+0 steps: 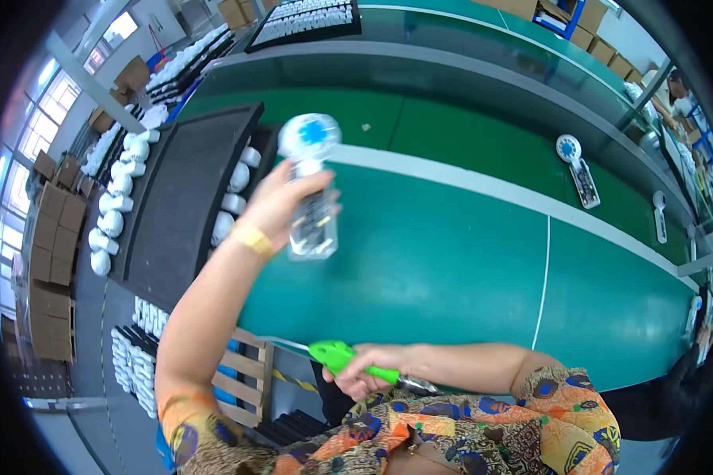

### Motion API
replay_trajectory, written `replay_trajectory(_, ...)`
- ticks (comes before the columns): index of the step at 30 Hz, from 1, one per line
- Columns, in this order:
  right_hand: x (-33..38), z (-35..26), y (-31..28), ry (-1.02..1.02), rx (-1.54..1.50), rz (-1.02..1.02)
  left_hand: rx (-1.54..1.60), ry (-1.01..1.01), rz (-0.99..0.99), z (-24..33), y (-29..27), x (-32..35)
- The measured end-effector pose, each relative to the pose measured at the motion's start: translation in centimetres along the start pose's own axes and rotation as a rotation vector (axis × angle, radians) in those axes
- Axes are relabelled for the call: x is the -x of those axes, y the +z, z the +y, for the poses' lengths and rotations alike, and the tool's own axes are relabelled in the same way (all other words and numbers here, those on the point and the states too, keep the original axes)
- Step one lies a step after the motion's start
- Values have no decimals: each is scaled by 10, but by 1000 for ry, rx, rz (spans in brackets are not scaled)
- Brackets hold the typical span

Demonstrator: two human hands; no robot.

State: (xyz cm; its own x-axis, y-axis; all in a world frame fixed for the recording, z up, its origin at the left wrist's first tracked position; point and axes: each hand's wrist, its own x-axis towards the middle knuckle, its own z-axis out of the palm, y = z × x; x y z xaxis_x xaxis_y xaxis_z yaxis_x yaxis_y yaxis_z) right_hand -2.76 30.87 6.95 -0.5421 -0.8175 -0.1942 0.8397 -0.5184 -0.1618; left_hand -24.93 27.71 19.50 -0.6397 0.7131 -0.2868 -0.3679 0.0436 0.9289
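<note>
Above the green bench (pixel 451 261), left hand (pixel 281 207) fingers close round an upright handheld fan (pixel 311 186); right hand (pixel 368 370) fingers grip a green tool (pixel 342 358), lower and nearer.

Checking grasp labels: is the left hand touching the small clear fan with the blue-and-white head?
Touching. The head view shows the left hand wrapped around the clear handle of the small fan, raised above the green belt.

The clear, glossy plastic handheld fan with a white-and-blue round head (pixel 310 190) shines in the left hand (pixel 281 207). The bright green, smooth plastic tool handle (pixel 348 360) ends in a dull metal tip in the right hand (pixel 372 368). The green conveyor belt (pixel 451 253) looks smooth and faintly glossy. The pale wooden pallet (pixel 245 372) looks rough.
</note>
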Motion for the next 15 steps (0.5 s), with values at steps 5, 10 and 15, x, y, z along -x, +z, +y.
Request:
replay_trajectory(5,-11,-1,-28,33,234,20,-387,268,224,-31,21,-187)
replay_trajectory(10,-5,-14,-23,58,261,160,-860,216,129,-50,19,-250)
replay_trajectory(15,-5,-23,-14,137,339,300,-813,498,104,40,-57,-147)
